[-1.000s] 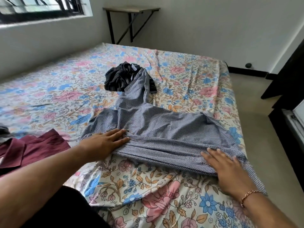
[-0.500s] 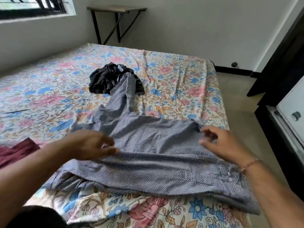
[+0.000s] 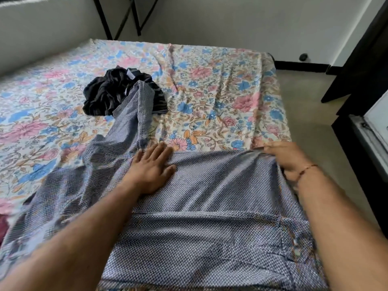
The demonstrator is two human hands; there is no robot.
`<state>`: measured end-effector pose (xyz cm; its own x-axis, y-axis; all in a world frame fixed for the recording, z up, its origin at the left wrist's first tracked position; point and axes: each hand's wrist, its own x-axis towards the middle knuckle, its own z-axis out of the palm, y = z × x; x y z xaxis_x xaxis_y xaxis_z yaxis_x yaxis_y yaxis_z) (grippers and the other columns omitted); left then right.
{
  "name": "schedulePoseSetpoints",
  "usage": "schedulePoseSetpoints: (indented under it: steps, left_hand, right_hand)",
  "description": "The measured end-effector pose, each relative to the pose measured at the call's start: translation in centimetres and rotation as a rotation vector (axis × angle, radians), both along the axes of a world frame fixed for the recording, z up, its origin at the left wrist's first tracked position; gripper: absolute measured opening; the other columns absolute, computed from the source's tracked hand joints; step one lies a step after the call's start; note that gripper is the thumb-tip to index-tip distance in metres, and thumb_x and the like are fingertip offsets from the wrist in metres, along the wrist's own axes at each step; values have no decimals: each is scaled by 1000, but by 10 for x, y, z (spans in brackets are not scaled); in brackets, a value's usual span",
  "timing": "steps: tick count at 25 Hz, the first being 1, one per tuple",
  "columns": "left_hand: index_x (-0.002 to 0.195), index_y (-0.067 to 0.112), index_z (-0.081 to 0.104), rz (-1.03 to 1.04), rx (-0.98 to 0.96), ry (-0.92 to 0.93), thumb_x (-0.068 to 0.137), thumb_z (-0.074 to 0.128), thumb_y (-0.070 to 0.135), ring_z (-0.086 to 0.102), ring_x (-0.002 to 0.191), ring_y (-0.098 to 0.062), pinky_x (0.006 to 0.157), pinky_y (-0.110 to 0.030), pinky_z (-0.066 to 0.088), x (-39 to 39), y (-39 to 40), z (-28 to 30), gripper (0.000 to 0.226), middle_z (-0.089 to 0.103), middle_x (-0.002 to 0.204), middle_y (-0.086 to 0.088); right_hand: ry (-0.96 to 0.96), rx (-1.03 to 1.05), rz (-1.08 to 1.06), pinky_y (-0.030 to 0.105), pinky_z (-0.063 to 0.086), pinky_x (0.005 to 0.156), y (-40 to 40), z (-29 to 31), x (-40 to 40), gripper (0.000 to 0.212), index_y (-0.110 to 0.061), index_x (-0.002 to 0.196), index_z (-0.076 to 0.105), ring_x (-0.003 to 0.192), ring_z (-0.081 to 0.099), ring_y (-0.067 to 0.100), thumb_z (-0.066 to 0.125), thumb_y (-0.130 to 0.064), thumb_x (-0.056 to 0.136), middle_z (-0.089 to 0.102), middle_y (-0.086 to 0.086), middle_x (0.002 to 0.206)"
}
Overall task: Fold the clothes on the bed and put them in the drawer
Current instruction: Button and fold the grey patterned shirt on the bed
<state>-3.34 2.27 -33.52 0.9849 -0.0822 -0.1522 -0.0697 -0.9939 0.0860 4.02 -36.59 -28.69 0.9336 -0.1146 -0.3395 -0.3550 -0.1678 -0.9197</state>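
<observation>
Maroon garment (image 3: pixel 2 225): a sliver of dark red cloth at the far left edge of the frame, on the bed, mostly out of view.
Bed sheet (image 3: pixel 210 97): cream cotton printed with pink and blue flowers and orange leaves, lightly wrinkled; a wide bare stretch runs from the clothes to the far edge.
Black garment (image 3: pixel 105 93): a crumpled dark heap with faint stripes and a pale tag, lying mid-bed, left of centre.
Checked shirt (image 3: pixel 210 217): blue-and-white fine-check fabric spread flat across the near part of the bed; one long sleeve runs up and away, its end lying against the black heap.
Left hand (image 3: pixel 152 166): palm down, fingers straight and spread, pressing flat on the shirt's upper fold near the base of the sleeve.
Right hand (image 3: pixel 287 158): at the shirt's far right corner, by the bed's right edge, fingers curled over the raised cloth edge and gripping it; a thin bracelet circles the wrist.
Floor (image 3: pixel 304 114): plain grey, open along the bed's right side.
Dark cabinet (image 3: pixel 361 66): black, tall, standing at the far right, apart from the bed.
</observation>
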Motion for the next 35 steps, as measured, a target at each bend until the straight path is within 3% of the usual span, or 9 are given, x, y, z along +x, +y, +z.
schedulePoseSetpoints:
  steps: [3, 8, 11, 13, 19, 25, 27, 30, 35]
  left_hand:
    - [164, 39, -9, 3, -33, -42, 85, -8, 88, -16, 157, -9, 129, -48, -8, 1, 2, -7, 93, -16, 170, 13]
    - [166, 37, 13, 11, -176, -118, 96, 5, 78, 2, 159, -11, 129, -48, -1, 3, 7, -7, 82, 5, 173, 13]
    - [154, 38, 43, 51, -242, -129, 104, 31, 60, 30, 152, -18, 122, -56, 18, 22, 16, 2, 56, 35, 165, 10]
    - [139, 40, 56, 4, -118, -116, 103, 51, 48, 43, 140, -19, 116, -61, 30, 36, 21, 17, 37, 49, 151, 11]
    - [100, 38, 66, -120, 146, -1, 96, 66, 48, 56, 84, -3, 105, -48, 39, 63, 44, 57, 10, 59, 88, 23]
    - [93, 41, 63, -146, 261, -91, 96, 65, 51, 57, 81, -5, 105, -46, 34, 70, 60, 57, 10, 62, 82, 22]
    - [98, 43, 65, -170, 262, -101, 96, 67, 49, 58, 82, -5, 103, -44, 33, 72, 61, 63, 7, 65, 85, 23]
    - [106, 45, 66, -216, 260, -76, 94, 71, 46, 62, 84, -7, 97, -39, 38, 69, 57, 77, 13, 68, 91, 20]
    - [106, 47, 60, -278, 454, -158, 88, 70, 51, 69, 101, -12, 105, -40, 45, 44, 80, 102, 21, 73, 104, 20]
  right_hand:
    - [170, 151, -141, 36, 60, 72, -27, -6, 3, 21, -3, 101, 71, 75, 69, 25, 52, 6, 100, 70, 17, 103]
    - [-596, -957, 50, 40, 54, 89, 10, -1, -9, 16, -23, 107, 66, 106, 63, 29, 63, -14, 95, 68, 3, 114]
    - [-419, -753, 650, 39, 48, 102, 46, 10, -12, 39, -24, 140, 53, 115, 60, 20, 60, -24, 102, 59, 2, 138]
    - [-300, -947, 772, 39, 51, 101, 55, 5, -12, 41, -29, 139, 54, 111, 62, 19, 64, -30, 100, 61, 1, 137]
    - [-87, -760, 691, 29, 42, 60, -10, 23, 10, 26, -27, 71, 65, 65, 55, 14, 81, -43, 85, 61, -5, 74]
    - [-338, -1068, -66, 35, 55, 75, -62, 17, -4, 15, -23, 82, 72, 84, 66, 33, 63, -32, 89, 74, 7, 96]
    - [-554, -930, 46, 41, 55, 92, -34, 24, -3, 19, -22, 112, 71, 103, 66, 31, 64, -24, 94, 71, 10, 116]
    - [-333, -974, 664, 52, 33, 119, 23, 19, -3, 61, -31, 150, 46, 140, 45, 31, 70, -36, 94, 49, 5, 152]
    - [-386, -1122, 542, 45, 47, 102, 32, 27, -19, 12, -33, 104, 67, 81, 55, 19, 69, -27, 94, 60, -5, 87]
